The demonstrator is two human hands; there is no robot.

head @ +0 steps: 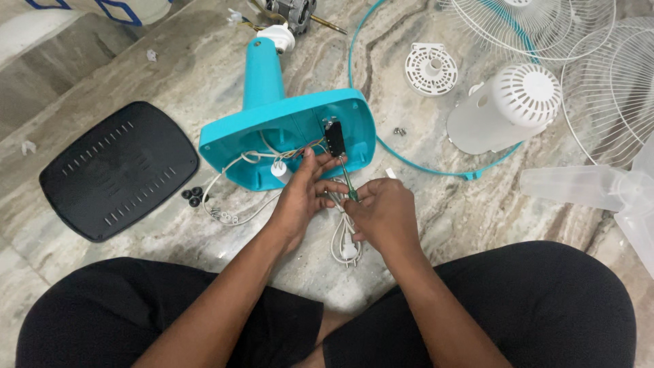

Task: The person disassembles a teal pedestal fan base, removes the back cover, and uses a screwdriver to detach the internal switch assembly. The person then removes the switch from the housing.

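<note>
A turquoise fan base (286,129) lies on its side on the marble floor, its open underside facing me. Inside it sits a small black switch block (334,137) with coloured wires. My right hand (383,212) grips a green-handled screwdriver (347,182) whose tip points up at that block. My left hand (304,194) rests at the base's lower rim, fingers on the wires and steadying the screwdriver shaft. A white power cord with plug (345,244) trails below my hands.
A black vented bottom cover (116,170) lies at left with small black rubber feet (193,196) beside it. White motor housing (507,109), round white cap (430,68), wire fan grilles (545,27), clear fan blades (599,191) and a turquoise ring (422,167) lie at right.
</note>
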